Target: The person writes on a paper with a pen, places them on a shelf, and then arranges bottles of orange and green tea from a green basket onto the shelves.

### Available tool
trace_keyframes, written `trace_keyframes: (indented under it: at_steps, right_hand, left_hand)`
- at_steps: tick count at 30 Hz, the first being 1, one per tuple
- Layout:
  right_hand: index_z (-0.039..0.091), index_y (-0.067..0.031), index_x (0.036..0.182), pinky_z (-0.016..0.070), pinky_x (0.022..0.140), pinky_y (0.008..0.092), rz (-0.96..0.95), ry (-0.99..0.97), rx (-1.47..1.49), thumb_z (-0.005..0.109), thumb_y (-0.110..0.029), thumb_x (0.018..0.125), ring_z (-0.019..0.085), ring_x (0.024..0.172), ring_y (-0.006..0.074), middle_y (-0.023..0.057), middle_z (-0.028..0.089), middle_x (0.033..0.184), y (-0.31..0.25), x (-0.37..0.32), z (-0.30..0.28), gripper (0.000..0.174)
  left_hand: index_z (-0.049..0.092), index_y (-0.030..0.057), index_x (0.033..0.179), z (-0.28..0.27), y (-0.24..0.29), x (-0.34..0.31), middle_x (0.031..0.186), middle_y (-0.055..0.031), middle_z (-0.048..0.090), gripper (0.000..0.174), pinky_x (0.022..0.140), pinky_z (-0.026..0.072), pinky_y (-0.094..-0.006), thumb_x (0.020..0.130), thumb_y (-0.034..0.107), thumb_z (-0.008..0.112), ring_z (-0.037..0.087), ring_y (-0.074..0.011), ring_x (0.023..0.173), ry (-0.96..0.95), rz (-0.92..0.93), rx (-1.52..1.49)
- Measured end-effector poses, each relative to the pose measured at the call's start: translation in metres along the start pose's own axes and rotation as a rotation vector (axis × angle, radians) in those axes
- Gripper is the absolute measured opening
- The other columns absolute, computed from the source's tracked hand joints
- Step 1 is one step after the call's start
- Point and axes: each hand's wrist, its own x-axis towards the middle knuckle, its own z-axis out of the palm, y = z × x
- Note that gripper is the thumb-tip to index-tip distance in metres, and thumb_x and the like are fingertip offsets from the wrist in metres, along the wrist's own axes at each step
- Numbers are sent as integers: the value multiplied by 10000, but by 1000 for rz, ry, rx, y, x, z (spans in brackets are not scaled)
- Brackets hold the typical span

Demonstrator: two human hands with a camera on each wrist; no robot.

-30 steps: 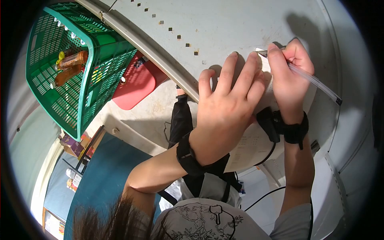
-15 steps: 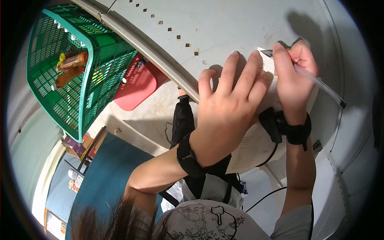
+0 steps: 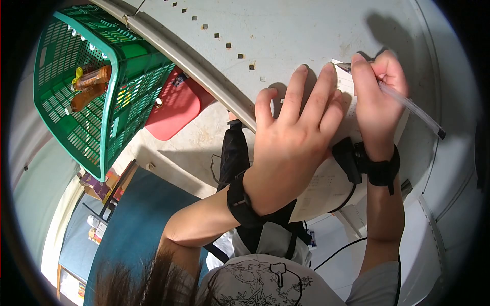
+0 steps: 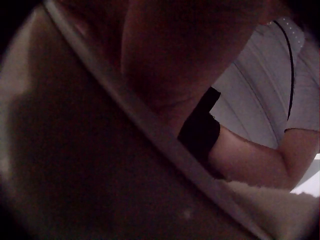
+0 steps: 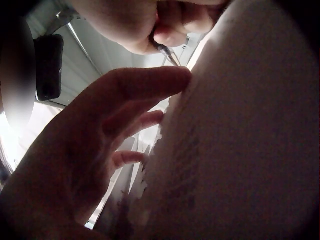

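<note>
My right hand pinches a clear-barrelled pen between thumb and fingers. Its dark tip points down at the top strip of a printed paper sheet. Beside it, my left hand lies palm down with fingers spread, partly over the sheet and partly over the grey tabletop. Much of the paper is hidden under both hands. From the right wrist view, the left hand reaches along the paper, its fingertips at the surface, just below the pen tip. The left wrist view is dark, with a forearm and black wristband.
The grey tabletop has a raised edge and a row of small square holes. Left of it stands a green basket with bottles inside, near a red stool. A black cable runs below the right arm.
My right hand has shifted slightly right with the pen, its tip travelling along the top of the paper. The left hand stays spread in nearly the same spot.
</note>
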Motion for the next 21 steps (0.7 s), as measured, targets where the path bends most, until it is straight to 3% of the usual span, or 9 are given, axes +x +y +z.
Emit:
trace_keyframes:
  at_steps: [2, 6, 11, 21]
  right_hand:
    - [365, -60, 590, 211, 397, 183, 24, 21, -2, 576, 59, 760, 286, 474, -20, -71, 359, 519, -1, 0, 0, 296]
    - [366, -60, 589, 214, 395, 185, 14, 3, -13, 577, 52, 762, 286, 474, -19, -72, 357, 518, 0, 0, -1, 295]
    - [363, -58, 587, 214, 395, 185, 23, 34, -30, 576, 47, 765, 284, 476, -19, -73, 351, 516, 0, 0, -1, 297]
    - [363, -55, 589, 213, 398, 185, 17, 2, -54, 566, 58, 770, 283, 482, -19, -72, 350, 520, -3, 0, -1, 294]
  left_hand:
    - [539, 112, 1022, 0, -1, 2, 1214, -62, 468, 373, 792, 366, -422, 671, 225, 602, 452, -252, 1088, 69, 36, 59]
    - [543, 111, 1015, -2, 0, 2, 1210, -63, 472, 368, 792, 365, -423, 671, 225, 604, 454, -253, 1085, 40, 25, 32]
    - [536, 112, 1027, -2, 0, 2, 1226, -62, 458, 493, 793, 363, -430, 582, 271, 674, 445, -259, 1092, 42, 20, 11]
    - [530, 119, 1042, -3, 0, 2, 1241, -61, 444, 541, 795, 360, -431, 556, 295, 690, 427, -258, 1107, 11, 21, 20]
